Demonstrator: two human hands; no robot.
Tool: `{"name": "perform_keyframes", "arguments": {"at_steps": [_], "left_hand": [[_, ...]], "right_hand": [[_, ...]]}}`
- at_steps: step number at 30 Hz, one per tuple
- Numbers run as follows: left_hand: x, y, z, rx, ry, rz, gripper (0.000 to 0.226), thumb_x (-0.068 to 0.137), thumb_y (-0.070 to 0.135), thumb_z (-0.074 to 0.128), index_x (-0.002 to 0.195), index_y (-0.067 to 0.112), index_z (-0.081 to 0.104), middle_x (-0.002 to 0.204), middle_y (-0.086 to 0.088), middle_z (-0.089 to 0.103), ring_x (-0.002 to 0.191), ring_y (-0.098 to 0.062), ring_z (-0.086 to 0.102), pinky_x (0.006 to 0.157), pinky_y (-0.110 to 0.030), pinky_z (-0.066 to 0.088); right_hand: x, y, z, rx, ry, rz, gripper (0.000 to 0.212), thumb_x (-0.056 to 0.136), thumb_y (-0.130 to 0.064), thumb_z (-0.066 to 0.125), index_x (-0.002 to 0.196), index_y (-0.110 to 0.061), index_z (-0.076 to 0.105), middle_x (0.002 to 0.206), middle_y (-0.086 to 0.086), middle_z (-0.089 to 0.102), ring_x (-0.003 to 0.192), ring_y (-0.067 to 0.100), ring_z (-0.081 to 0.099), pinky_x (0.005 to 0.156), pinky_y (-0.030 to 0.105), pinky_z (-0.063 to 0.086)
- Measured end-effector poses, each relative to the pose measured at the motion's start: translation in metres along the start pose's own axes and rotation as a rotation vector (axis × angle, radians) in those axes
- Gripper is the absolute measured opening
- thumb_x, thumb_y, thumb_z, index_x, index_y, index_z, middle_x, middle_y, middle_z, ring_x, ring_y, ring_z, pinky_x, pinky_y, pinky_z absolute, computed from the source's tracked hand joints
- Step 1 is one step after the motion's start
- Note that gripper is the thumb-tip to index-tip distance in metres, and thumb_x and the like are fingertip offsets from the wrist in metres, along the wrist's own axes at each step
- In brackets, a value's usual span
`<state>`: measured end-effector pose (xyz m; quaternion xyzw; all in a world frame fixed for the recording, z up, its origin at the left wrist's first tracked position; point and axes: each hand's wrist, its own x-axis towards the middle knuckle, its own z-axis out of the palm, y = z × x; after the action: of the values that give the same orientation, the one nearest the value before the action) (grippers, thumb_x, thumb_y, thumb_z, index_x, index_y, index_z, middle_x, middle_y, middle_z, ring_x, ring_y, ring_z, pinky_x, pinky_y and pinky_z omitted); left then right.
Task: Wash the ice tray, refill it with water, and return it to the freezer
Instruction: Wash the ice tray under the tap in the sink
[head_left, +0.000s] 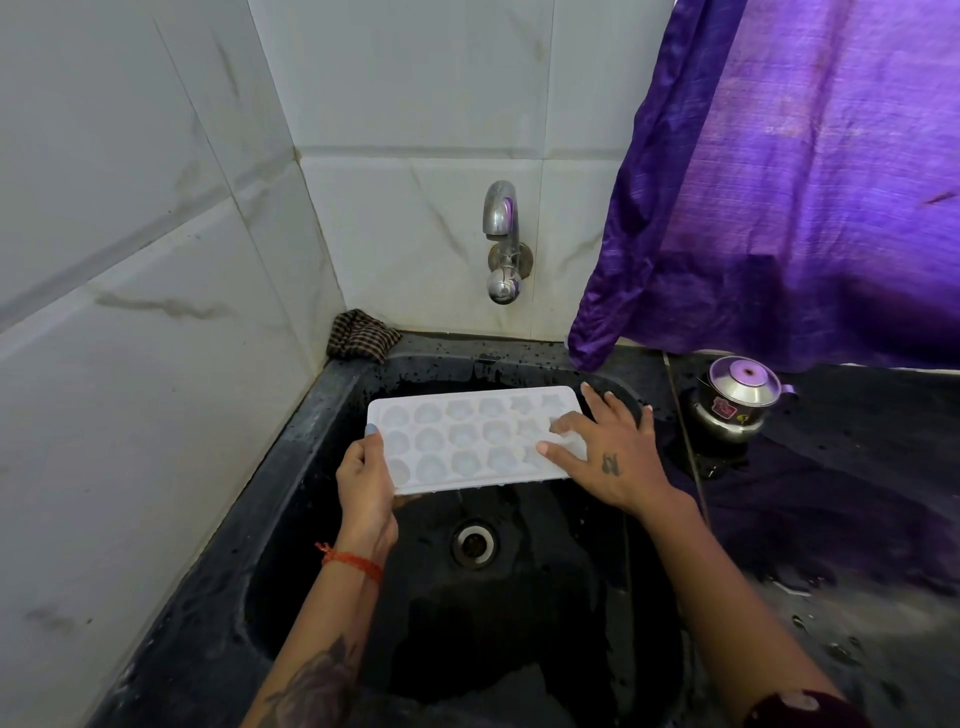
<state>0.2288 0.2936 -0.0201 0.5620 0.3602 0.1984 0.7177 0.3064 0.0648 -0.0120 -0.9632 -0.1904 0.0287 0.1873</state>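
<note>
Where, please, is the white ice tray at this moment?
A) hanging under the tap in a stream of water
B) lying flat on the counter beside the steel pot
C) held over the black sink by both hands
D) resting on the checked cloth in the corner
C: the left hand grips the ice tray at its left end and the right hand lies over its right end, above the sink.

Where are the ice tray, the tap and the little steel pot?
ice tray (467, 436): head view, middle cups.
tap (500, 210): head view, curved spout.
little steel pot (737, 397): head view, its lid.
</note>
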Motion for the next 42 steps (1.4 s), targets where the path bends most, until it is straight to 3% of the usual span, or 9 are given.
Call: {"name": "perform_keyframes", "arguments": {"at_steps": [4, 8, 12, 18, 25, 30, 37, 42], "left_hand": [[0.0, 0.002, -0.001, -0.011, 0.004, 0.005, 0.03, 0.098, 0.037, 0.044, 0.077, 0.016, 0.05, 0.083, -0.001, 0.058, 0.074, -0.017, 0.058, 0.077, -0.045, 0.053], [0.001, 0.003, -0.001, -0.014, 0.014, 0.01, 0.031, 0.097, 0.037, 0.046, 0.075, 0.015, 0.05, 0.081, -0.001, 0.058, 0.078, -0.021, 0.058, 0.079, -0.048, 0.053], [-0.003, 0.003, 0.0, -0.017, 0.009, 0.01, 0.032, 0.098, 0.036, 0.045, 0.075, 0.015, 0.049, 0.081, -0.001, 0.058, 0.073, -0.018, 0.058, 0.074, -0.042, 0.053], [-0.003, 0.004, -0.001, -0.015, 0.013, 0.002, 0.031, 0.098, 0.036, 0.045, 0.075, 0.016, 0.048, 0.081, -0.001, 0.057, 0.072, -0.017, 0.057, 0.074, -0.042, 0.053], [-0.006, 0.006, -0.002, -0.013, 0.014, 0.008, 0.03, 0.098, 0.036, 0.044, 0.077, 0.017, 0.051, 0.084, -0.001, 0.059, 0.074, -0.016, 0.058, 0.071, -0.04, 0.053], [-0.006, 0.003, -0.002, -0.003, 0.017, 0.007, 0.031, 0.098, 0.037, 0.045, 0.076, 0.015, 0.051, 0.084, -0.003, 0.059, 0.074, -0.017, 0.058, 0.073, -0.042, 0.054], [-0.008, 0.004, -0.001, -0.018, 0.018, 0.016, 0.031, 0.098, 0.036, 0.044, 0.077, 0.014, 0.051, 0.082, -0.001, 0.059, 0.072, -0.016, 0.058, 0.065, -0.035, 0.053], [-0.008, 0.004, 0.001, -0.018, 0.018, 0.017, 0.032, 0.098, 0.037, 0.044, 0.077, 0.014, 0.051, 0.082, -0.001, 0.059, 0.071, -0.016, 0.058, 0.062, -0.033, 0.053]], "right_hand": [[-0.002, -0.001, 0.0, 0.085, -0.029, 0.015, 0.045, 0.085, -0.065, 0.045, 0.124, -0.044, 0.055, 0.16, -0.002, 0.01, 0.147, 0.023, 0.005, 0.114, 0.056, -0.007], [-0.003, 0.002, 0.0, 0.068, -0.031, 0.013, 0.042, 0.083, -0.068, 0.046, 0.117, -0.045, 0.057, 0.16, -0.001, 0.012, 0.147, 0.024, 0.007, 0.114, 0.057, -0.005], [-0.003, 0.003, -0.004, 0.009, -0.066, 0.031, 0.041, 0.083, -0.07, 0.042, 0.111, -0.043, 0.055, 0.161, 0.001, 0.007, 0.147, 0.028, 0.006, 0.112, 0.061, -0.005], [-0.002, 0.0, -0.005, 0.036, -0.075, 0.025, 0.043, 0.085, -0.067, 0.043, 0.121, -0.047, 0.053, 0.161, -0.001, 0.002, 0.147, 0.027, 0.004, 0.112, 0.06, -0.006], [-0.004, 0.001, -0.005, 0.147, -0.086, 0.013, 0.035, 0.083, -0.064, 0.051, 0.112, -0.045, 0.059, 0.161, 0.0, 0.005, 0.147, 0.026, 0.007, 0.114, 0.057, -0.004], [-0.005, 0.003, -0.004, 0.095, -0.109, 0.031, 0.036, 0.084, -0.066, 0.047, 0.109, -0.041, 0.056, 0.161, 0.0, 0.003, 0.147, 0.027, 0.007, 0.113, 0.059, -0.002], [-0.005, -0.008, -0.008, 0.221, -0.031, -0.054, 0.034, 0.084, -0.05, 0.061, 0.111, -0.032, 0.049, 0.16, 0.003, 0.007, 0.145, 0.025, 0.015, 0.115, 0.055, 0.007], [-0.003, -0.018, -0.006, 0.156, -0.094, -0.082, 0.03, 0.089, -0.053, 0.052, 0.115, -0.038, 0.056, 0.161, 0.001, 0.0, 0.147, 0.026, 0.001, 0.116, 0.055, -0.001]]}}
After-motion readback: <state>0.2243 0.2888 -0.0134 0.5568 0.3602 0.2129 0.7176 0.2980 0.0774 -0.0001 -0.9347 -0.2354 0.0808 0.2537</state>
